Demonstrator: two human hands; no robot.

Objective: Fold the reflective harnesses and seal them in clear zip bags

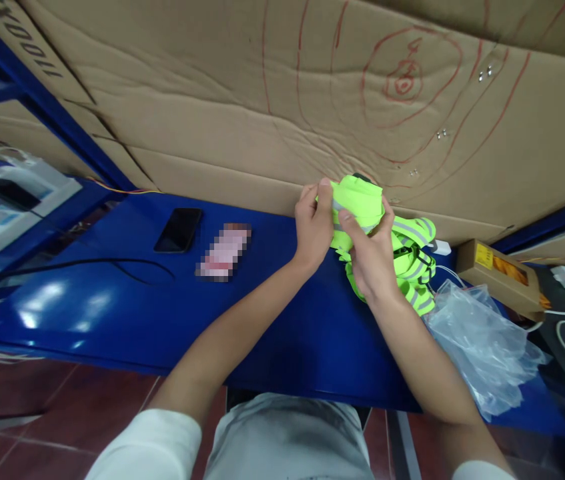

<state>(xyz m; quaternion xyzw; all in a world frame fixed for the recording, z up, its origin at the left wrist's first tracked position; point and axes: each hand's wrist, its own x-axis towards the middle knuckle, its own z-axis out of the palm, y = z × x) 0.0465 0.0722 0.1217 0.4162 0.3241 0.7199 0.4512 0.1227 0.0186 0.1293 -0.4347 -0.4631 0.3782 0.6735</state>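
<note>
A neon yellow-green safety vest (pixel 362 200) with grey reflective stripes is bunched up at the far edge of the blue table (pixel 127 313). My left hand (pixel 313 227) pinches its left side, thumb on top of the fabric. My right hand (pixel 373 257) grips the front of the same bundle, fingers closed on a reflective stripe. More of the vest, with black trim, trails to the right (pixel 415 267) onto the table behind my right hand.
A black phone (pixel 179 229) and a pink blurred item (pixel 223 251) lie left of my hands. A black cable (pixel 87 263) runs across the table. Crumpled clear plastic bags (pixel 482 340) and a small brown box (pixel 499 272) sit at the right. Cardboard sheets (pixel 282 100) back the table.
</note>
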